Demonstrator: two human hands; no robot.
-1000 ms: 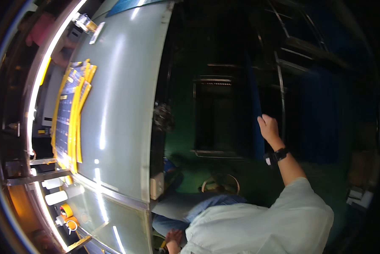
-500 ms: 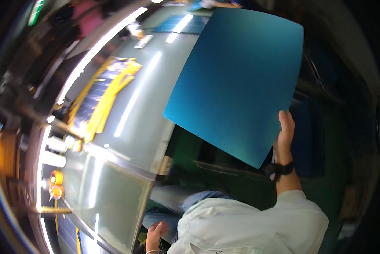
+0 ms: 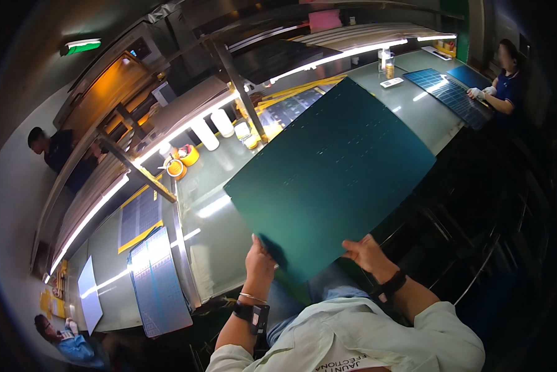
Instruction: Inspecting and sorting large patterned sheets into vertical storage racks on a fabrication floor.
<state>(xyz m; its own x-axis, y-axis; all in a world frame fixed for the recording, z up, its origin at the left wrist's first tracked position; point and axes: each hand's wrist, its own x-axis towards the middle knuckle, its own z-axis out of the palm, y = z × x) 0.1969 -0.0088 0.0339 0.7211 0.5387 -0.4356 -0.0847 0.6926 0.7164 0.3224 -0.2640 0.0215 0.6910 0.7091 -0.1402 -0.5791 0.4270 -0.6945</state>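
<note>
A long, grey, glossy-topped table (image 3: 207, 248) was seen running across the view, its middle stretch covered from sight by a large, dark teal, rectangular sheet (image 3: 334, 180). The sheet was held up at a slant in front of the person's body, over the table's near edge; whether the tabletop was touched by it could not be told. Its underside was hidden, and the faint specks on its face were too small to be made out. A stack of blue, grid-patterned panels (image 3: 160, 282) was laid at the table's left part. Behind the sheet, yellow-edged dark printed sheets (image 3: 291, 111) were partly blocked from view. The sheet's near end was gripped by both hands: one edge by the left hand (image 3: 260, 263), another by the right hand (image 3: 366, 255), with most fingers concealed. Farther back, white cylindrical containers (image 3: 204, 134) and orange tape rolls (image 3: 175, 168) were set, their contents indistinct.
</note>
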